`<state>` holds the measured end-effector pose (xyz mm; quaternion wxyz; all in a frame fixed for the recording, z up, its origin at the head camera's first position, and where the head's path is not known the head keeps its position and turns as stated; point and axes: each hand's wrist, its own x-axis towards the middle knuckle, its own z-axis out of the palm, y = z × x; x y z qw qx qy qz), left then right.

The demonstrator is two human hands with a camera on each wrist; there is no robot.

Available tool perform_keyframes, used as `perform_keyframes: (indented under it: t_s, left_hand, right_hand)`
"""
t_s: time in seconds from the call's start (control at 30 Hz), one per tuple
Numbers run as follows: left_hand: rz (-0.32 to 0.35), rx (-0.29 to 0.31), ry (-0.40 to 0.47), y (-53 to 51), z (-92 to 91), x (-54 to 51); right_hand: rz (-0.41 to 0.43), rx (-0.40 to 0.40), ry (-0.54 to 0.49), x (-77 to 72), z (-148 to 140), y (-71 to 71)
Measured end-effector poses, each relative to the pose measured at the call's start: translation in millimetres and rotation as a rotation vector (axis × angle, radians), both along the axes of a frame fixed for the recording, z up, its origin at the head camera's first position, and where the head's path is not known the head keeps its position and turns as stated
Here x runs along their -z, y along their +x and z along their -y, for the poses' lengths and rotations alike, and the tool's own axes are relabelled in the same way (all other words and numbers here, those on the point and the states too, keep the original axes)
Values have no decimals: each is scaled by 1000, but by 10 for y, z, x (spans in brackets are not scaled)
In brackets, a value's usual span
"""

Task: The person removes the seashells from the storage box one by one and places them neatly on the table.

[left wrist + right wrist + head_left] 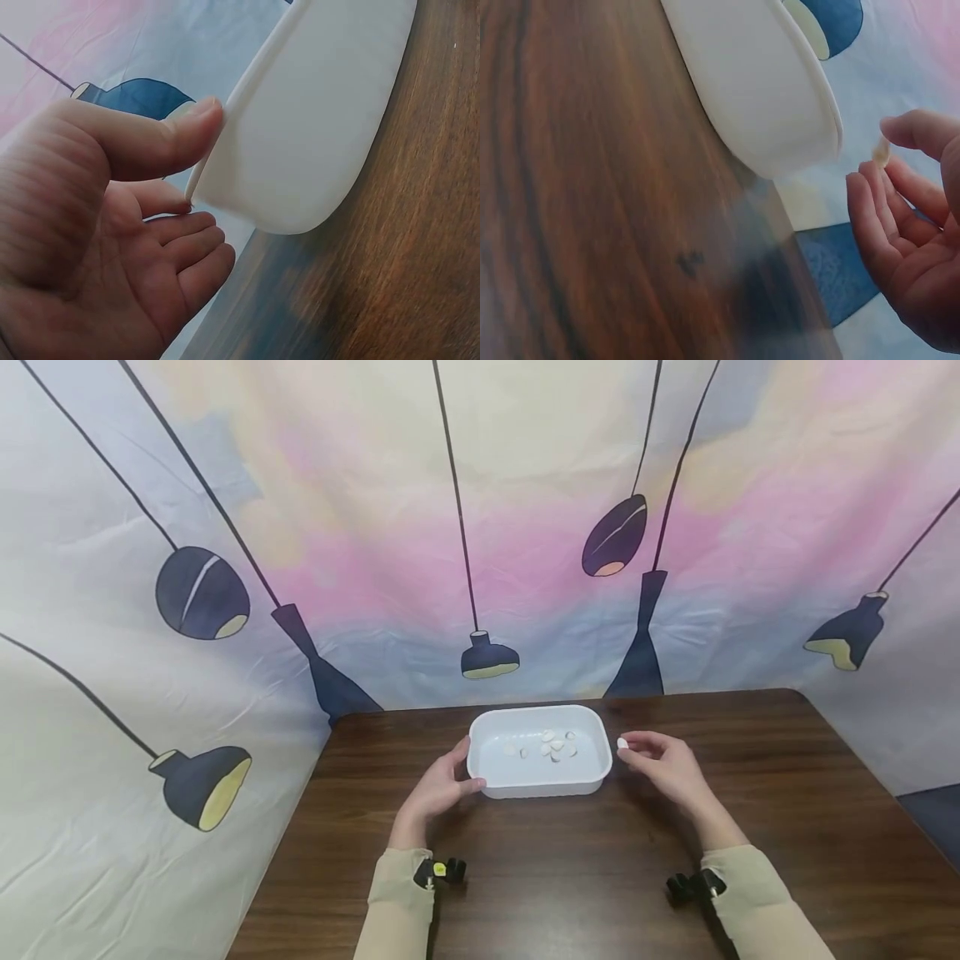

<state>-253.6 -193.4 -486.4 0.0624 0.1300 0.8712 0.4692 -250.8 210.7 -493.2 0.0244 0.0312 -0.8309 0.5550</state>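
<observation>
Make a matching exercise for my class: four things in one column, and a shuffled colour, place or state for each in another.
1. Left hand
2. Table
3. Right hand
4. Tray

A. Pinches a single piece
B. White, with several pieces inside
C. Holds the tray's edge
D. Brown, beneath the tray

Pairs: 1-C, 2-D, 3-A, 4-B

From here I see a pale beige fabric left cuff [399, 878] and a matching pale beige right cuff [748, 878], each bearing a compact black fitting; the knobbed left fitting [453, 869] has a yellow patch [439, 869], the right fitting [681, 889] appears plain black.
</observation>
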Motion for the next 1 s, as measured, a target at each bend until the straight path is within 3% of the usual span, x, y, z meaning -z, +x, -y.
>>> perform_keyframes:
  t_s: [0.13, 0.4, 0.7, 1.0]
  left_hand:
    - [5, -8, 6, -17, -5, 8]
    - [24, -31, 26, -16, -43, 4]
    - [32, -32, 38, -16, -47, 4]
    - [47, -37, 34, -11, -45, 11]
  right_hand:
    - [-18, -13, 63, -5, -83, 30]
    - [-20, -111, 213, 14, -133, 94]
    - [22, -132, 252, 229, -270, -211]
    - [70, -167, 245, 323, -276, -428]
